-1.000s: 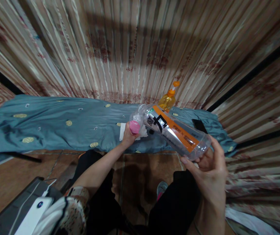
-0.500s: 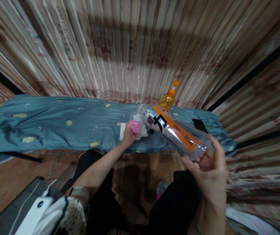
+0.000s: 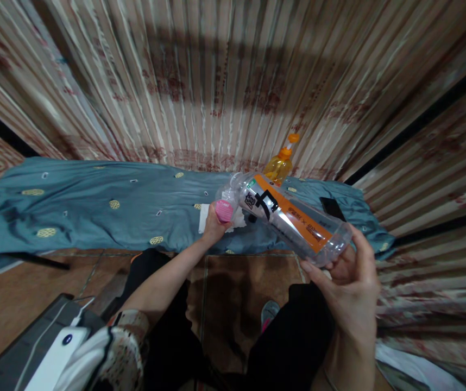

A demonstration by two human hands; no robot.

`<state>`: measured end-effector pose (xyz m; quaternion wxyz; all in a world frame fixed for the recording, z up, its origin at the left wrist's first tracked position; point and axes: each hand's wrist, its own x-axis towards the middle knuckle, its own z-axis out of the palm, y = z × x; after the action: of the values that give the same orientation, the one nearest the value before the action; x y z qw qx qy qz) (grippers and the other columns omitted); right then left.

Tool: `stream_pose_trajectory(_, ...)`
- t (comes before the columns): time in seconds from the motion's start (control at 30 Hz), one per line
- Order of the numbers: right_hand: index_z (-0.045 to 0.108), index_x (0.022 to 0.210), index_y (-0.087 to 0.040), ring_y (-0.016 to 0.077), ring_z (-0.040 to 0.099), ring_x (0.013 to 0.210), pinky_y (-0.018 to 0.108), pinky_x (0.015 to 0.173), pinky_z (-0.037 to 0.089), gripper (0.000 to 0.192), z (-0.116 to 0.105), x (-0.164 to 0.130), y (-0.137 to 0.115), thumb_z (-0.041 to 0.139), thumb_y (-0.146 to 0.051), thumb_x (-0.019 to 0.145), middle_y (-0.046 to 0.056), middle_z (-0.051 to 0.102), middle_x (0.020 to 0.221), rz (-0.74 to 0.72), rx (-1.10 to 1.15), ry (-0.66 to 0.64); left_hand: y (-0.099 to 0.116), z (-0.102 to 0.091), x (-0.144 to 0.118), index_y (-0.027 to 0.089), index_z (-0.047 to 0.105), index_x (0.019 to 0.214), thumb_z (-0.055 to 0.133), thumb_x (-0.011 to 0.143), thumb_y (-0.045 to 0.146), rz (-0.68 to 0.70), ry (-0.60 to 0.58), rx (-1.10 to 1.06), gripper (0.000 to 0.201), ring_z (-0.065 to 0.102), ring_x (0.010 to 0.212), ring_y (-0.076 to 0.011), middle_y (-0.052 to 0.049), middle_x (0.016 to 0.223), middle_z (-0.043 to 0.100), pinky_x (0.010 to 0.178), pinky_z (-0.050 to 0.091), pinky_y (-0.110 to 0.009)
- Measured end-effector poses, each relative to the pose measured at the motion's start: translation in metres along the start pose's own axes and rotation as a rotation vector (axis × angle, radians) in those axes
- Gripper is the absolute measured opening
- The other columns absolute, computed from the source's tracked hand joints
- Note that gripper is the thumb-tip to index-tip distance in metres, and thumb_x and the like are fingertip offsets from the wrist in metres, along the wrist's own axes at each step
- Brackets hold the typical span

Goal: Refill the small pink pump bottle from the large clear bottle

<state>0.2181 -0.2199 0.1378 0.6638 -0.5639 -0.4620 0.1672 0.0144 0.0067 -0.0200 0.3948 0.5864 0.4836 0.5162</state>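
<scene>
Holding bottle (image 3: 292, 220) | left fingers (image 3: 212, 214) curled at pink cap (image 3: 224, 210) | right fingers (image 3: 362, 247) clasping base (image 3: 340, 243)

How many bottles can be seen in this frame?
2: a clear bottle, held slantwise by the left hand at its pink cap and the right hand at its other end, and an amber pump bottle behind it, partly covered. Others could be hidden.

Dim light | shadow band across curtain (image 3: 200, 103) | glints on clear bottle (image 3: 288, 218) | edges stretched, soft
</scene>
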Motion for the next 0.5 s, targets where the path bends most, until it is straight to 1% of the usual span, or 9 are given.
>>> stream_pose_trajectory(0.1,0.052,0.155,-0.027,0.0267,0.078,0.11,0.038,0.087,0.067,0.108,0.0003,0.0,-0.0004,0.105,-0.036,0.062,0.016,0.073,0.135,-0.002,-0.009,0.004,0.0012,-0.0005,-0.0003,0.024,0.051,0.115,0.092,0.053,0.015,-0.012,-0.004,0.004,0.075,0.068,0.111,-0.029,-0.004,0.113,0.066,0.103,0.056,-0.046)
stream_pose_trajectory(0.2,0.051,0.155,-0.026,0.028,0.078,0.111,0.04,0.088,0.067,0.109,0.0003,0.0003,-0.0006,0.106,-0.037,0.061,0.017,0.073,0.134,-0.001,-0.009,0.003,0.0008,-0.0012,-0.0002,0.025,0.05,0.115,0.093,0.052,0.016,-0.01,-0.007,0.009,0.076,0.068,0.112,-0.0295,-0.004,0.113,0.066,0.103,0.056,-0.046)
stream_pose_trajectory(0.37,0.052,0.154,-0.027,0.028,0.077,0.113,0.039,0.089,0.066,0.108,0.0006,0.0003,-0.0008,0.106,-0.035,0.061,0.016,0.073,0.136,-0.002,0.0,0.003,-0.0031,-0.0005,0.0009,0.024,0.051,0.114,0.093,0.052,0.016,0.015,-0.006,0.006,0.076,0.068,0.11,-0.0287,-0.003,0.111,0.066,0.102,0.056,-0.046)
stream_pose_trajectory(0.5,0.052,0.155,-0.027,0.0288,0.077,0.114,0.04,0.089,0.067,0.108,0.0007,0.0002,-0.0003,0.106,-0.036,0.062,0.017,0.072,0.136,0.001,-0.003,0.0,-0.006,0.0021,0.0015,0.023,0.051,0.115,0.093,0.051,0.015,0.01,0.016,0.0,0.077,0.067,0.108,-0.0283,-0.004,0.111,0.065,0.101,0.056,-0.046)
